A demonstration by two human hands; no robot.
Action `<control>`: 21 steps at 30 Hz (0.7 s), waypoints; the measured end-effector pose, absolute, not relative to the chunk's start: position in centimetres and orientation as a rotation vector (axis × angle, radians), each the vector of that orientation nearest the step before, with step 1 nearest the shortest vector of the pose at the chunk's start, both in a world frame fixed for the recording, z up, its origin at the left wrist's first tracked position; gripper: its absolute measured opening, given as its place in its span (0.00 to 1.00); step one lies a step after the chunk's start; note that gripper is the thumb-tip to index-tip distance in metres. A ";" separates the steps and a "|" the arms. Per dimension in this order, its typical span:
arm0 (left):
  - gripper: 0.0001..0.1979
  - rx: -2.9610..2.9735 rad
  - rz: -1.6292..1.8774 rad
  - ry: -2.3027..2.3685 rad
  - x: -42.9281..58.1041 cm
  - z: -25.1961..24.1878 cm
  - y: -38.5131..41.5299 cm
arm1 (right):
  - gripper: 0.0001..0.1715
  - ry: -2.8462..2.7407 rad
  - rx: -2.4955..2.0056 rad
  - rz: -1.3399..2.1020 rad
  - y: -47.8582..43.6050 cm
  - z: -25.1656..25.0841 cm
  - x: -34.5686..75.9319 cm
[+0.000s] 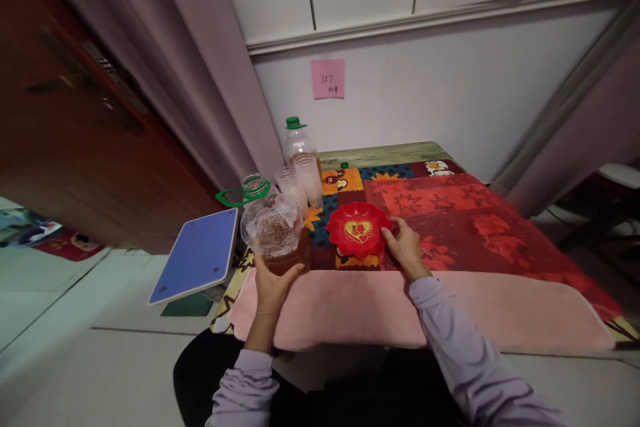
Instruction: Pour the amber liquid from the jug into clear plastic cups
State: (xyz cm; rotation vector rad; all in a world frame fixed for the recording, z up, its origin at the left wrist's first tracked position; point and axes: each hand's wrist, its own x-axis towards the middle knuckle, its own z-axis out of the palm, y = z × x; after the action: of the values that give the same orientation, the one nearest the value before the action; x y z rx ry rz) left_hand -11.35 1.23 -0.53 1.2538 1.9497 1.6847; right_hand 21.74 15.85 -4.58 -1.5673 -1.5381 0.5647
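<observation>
1. Amber liquid fills the low part of a clear plastic jug [273,230]. The left hand [273,283] grips this jug from below and behind, with the fingers wrapped around its base. The jug stands near the front left corner of the counter [390,155], and I cannot tell if its bottom rests fully on the surface.
2. The right hand [405,247] lies with bent fingers against the right rim of a red plate [359,230]. I cannot tell whether the thumb goes under the rim or only touches it. The plate sits just beside the jug, on the patterned cloth [450,213].
3. The mouth of the jug, with its green ring handle [235,197], seems to have no cap. In my judgement, one low hand on a wide, smooth body gives weak control. A tilt could send liquid over the plate, the cloth or the pink towel [450,313] at the front edge.
4. Two stacks of clear cups [300,185] stand close behind the jug. They are light, so a push from the jug's shoulder could knock them down, perhaps against the capped bottle [297,140] behind.
5. The jug is close to the counter's left edge. If it slips that way, it may fall toward the blue board [197,253] and the floor.
</observation>
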 end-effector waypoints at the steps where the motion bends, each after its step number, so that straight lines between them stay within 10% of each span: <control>1: 0.57 1.253 1.680 1.955 -11.4 -0.6 1.3 | 0.30 -1.520 -1.567 0.565 15.9 -4.6 21.7; 21: 0.53 1.264 1.700 1.894 -10.5 0.0 0.6 | 0.43 -1.497 -1.458 0.461 15.8 -5.1 22.0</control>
State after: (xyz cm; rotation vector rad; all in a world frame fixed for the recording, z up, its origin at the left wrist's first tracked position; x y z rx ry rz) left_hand -10.54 0.58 0.02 1.2639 1.8945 1.7000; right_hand 21.99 15.79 -5.14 -1.4575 -1.4969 0.4606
